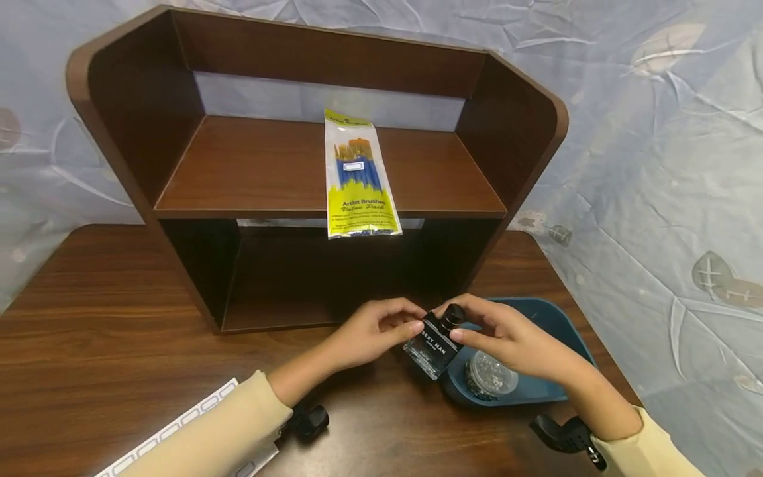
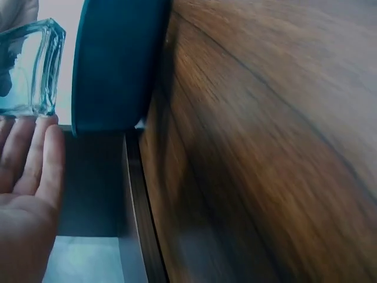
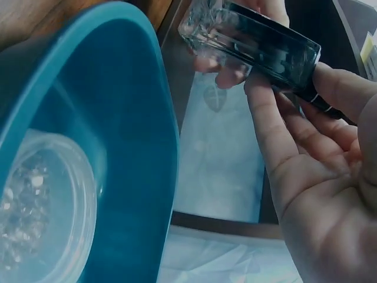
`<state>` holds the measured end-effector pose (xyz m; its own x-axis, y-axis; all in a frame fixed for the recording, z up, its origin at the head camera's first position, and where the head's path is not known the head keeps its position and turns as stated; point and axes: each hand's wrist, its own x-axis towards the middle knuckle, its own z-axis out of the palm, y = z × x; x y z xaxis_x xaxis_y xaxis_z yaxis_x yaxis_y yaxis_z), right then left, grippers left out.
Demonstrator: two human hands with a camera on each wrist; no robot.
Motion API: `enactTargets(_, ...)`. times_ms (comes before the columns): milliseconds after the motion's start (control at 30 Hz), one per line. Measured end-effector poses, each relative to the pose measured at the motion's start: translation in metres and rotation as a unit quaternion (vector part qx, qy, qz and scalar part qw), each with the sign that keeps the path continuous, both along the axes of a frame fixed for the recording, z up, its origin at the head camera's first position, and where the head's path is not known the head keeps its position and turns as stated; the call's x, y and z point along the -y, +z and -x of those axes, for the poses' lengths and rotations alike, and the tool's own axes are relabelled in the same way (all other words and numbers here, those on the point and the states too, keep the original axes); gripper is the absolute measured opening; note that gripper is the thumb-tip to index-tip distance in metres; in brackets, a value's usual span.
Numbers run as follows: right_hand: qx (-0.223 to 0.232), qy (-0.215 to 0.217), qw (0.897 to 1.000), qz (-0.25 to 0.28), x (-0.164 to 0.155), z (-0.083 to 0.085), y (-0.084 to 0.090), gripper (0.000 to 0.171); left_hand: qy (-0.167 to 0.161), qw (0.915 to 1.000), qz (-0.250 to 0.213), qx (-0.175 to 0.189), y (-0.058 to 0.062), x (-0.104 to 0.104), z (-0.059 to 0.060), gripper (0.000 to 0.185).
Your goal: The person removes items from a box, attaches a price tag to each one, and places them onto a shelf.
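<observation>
A square glass perfume bottle (image 1: 432, 350) with a black cap and dark front, lettered "SEXY MAN", is tilted between both hands. My left hand (image 1: 371, 334) pinches its left edge, thumb in front and fingers behind. On the other side, my right hand (image 1: 512, 338) grips it near the cap, with the thumb across the upper front. In the right wrist view the bottle (image 3: 265, 47) lies between the thumb and fingertips. Right under the right hand, a blue plastic tub (image 1: 569, 331) holds a round clear-lidded container (image 1: 493, 375) of small shiny pieces.
Behind the hands stands a brown two-tier wooden shelf (image 1: 250, 165). A pack of artist brushes (image 1: 360, 175) lies on its upper board and overhangs the front edge. A sheet of blank labels (image 1: 185, 421) lies on the wooden table (image 1: 89, 331), partly under the left sleeve.
</observation>
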<state>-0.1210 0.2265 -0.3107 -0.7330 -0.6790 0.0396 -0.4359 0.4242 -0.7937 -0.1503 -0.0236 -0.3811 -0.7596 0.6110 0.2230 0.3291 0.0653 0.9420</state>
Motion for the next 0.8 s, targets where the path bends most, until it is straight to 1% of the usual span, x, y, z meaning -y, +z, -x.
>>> enactTargets(67,0.000,0.008,1.000,-0.005,0.004,0.002,-0.001,0.032,-0.012,0.9999,-0.009,0.001,-0.002,0.004,0.000,0.023)
enactTargets(133,-0.002,0.016,1.000,-0.005,0.008,0.003,-0.003,0.032,-0.017,0.9998,-0.013,0.004,-0.003,0.009,-0.001,0.023)
enactTargets(300,-0.008,0.032,0.999,0.003,0.017,0.007,-0.009,0.032,-0.020,0.9996,-0.004,0.018,-0.002,0.021,-0.003,0.026)
enactTargets(400,-0.018,0.028,0.999,-0.001,0.023,0.007,-0.012,0.032,-0.028,0.9991,0.002,0.032,0.000,0.028,-0.005,0.026)
enactTargets(467,-0.023,0.022,0.999,-0.001,0.027,0.007,-0.014,0.031,-0.033,0.9989,0.004,0.034,0.001,0.032,-0.007,0.026)
enactTargets(633,-0.031,-0.003,0.999,-0.003,0.037,0.007,-0.018,0.029,-0.032,0.9989,0.024,0.023,0.004,0.042,-0.012,0.022)
enactTargets(700,-0.038,-0.008,0.999,-0.015,0.040,0.006,-0.019,0.027,-0.028,0.9987,0.042,0.010,0.005,0.045,-0.013,0.022)
enactTargets(800,-0.048,-0.001,0.998,-0.038,0.046,0.005,-0.021,0.025,-0.025,0.9972,0.069,-0.015,0.006,0.051,-0.014,0.022)
